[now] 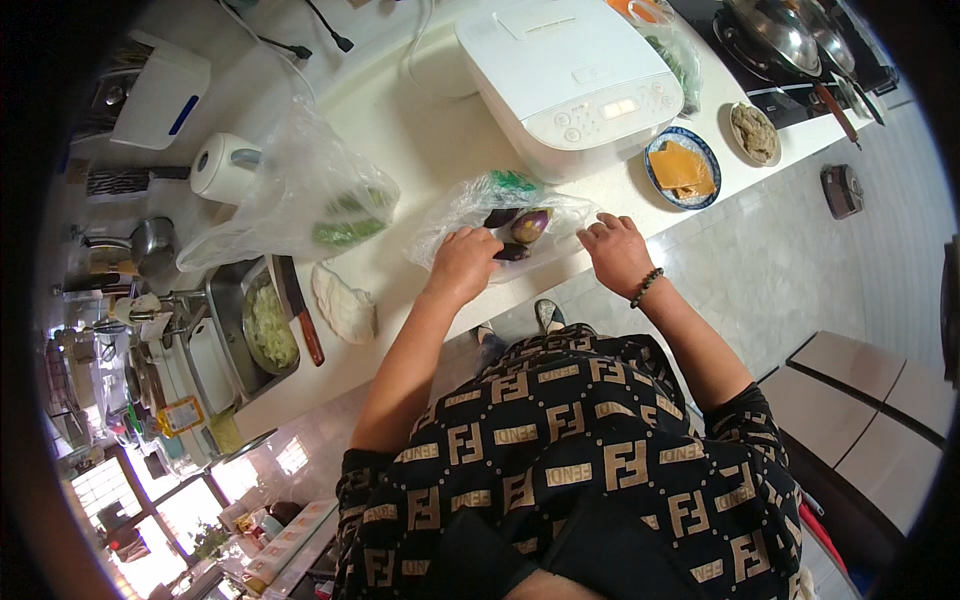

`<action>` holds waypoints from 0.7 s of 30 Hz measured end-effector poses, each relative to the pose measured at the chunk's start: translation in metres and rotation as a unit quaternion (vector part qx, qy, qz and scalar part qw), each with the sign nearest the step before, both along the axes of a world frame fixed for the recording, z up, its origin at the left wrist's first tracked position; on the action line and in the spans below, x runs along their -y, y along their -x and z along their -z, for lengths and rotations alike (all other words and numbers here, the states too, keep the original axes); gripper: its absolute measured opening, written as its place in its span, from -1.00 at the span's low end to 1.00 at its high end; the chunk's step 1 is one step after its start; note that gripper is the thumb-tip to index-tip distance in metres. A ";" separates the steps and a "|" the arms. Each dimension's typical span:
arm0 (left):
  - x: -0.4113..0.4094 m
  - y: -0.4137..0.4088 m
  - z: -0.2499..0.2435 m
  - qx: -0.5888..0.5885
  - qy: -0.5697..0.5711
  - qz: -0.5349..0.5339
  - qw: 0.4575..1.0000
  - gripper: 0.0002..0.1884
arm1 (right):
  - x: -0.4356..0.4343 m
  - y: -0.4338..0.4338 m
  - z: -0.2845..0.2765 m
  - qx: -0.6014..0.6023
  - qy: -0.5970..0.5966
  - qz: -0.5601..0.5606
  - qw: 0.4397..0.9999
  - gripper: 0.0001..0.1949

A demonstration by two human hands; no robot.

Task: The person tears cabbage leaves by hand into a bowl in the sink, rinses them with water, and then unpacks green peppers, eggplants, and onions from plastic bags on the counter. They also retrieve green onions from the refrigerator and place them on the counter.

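On the counter in front of me lies a clear plastic bag (457, 206) with a few dark purple eggplants (531, 225) in it; a green patch shows at its far side. My left hand (466, 264) rests at the bag's left part, fingers curled. Its fingertips meet the end of the nearest eggplant (513, 252); whether they grip it or only the plastic is hidden. With thumb and fingers, my right hand (616, 251) pinches the bag's right edge. A bead bracelet circles that wrist.
Beyond the bag stands a white countertop appliance (570, 67). To the right are a plate of orange slices (682, 169), a small dish (754, 133) and a hob with pans (780, 37). Leftward: a bag of green vegetables (349, 225), a cloth (345, 304), a kitchen knife (296, 307) beside the sink (225, 300).
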State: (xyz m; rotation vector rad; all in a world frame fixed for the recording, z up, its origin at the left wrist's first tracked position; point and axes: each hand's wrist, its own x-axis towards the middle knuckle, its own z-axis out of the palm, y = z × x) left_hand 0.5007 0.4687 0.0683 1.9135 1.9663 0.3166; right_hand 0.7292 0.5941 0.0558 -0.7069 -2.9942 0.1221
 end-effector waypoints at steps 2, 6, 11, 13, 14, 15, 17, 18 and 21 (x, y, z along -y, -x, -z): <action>-0.003 0.003 0.000 0.016 -0.009 -0.020 1.000 -0.77 | 0.006 0.002 -0.007 -0.103 0.025 0.036 0.994 -0.78; -0.017 -0.002 0.000 0.058 -0.026 -0.054 0.997 -0.78 | 0.017 0.030 -0.050 -0.263 -0.018 -0.036 0.964 -0.77; -0.046 -0.026 0.017 0.003 -0.016 -0.048 0.999 -0.73 | 0.025 0.044 -0.014 -0.080 0.061 -0.066 0.993 -0.80; -0.054 -0.038 0.020 -0.031 0.018 -0.053 0.998 -0.68 | 0.022 0.036 -0.004 0.137 0.057 -0.013 0.989 -0.80; -0.059 -0.044 0.015 -0.044 0.042 -0.053 0.997 -0.66 | 0.023 0.029 0.009 0.093 0.031 0.017 0.995 -0.83; -0.059 -0.050 0.008 -0.058 0.070 -0.059 0.994 -0.65 | 0.026 0.028 0.009 0.098 0.048 0.031 0.994 -0.81; -0.057 -0.059 0.006 -0.073 0.086 -0.054 0.992 -0.61 | 0.028 0.026 0.015 0.096 0.028 0.043 0.994 -0.80; -0.055 -0.057 0.016 -0.063 0.095 -0.060 0.992 -0.61 | 0.026 0.029 0.010 0.130 0.053 0.033 0.990 -0.80; -0.055 -0.052 0.014 -0.034 0.089 -0.089 0.991 -0.60 | 0.025 0.026 0.017 0.083 0.045 0.059 0.994 -0.76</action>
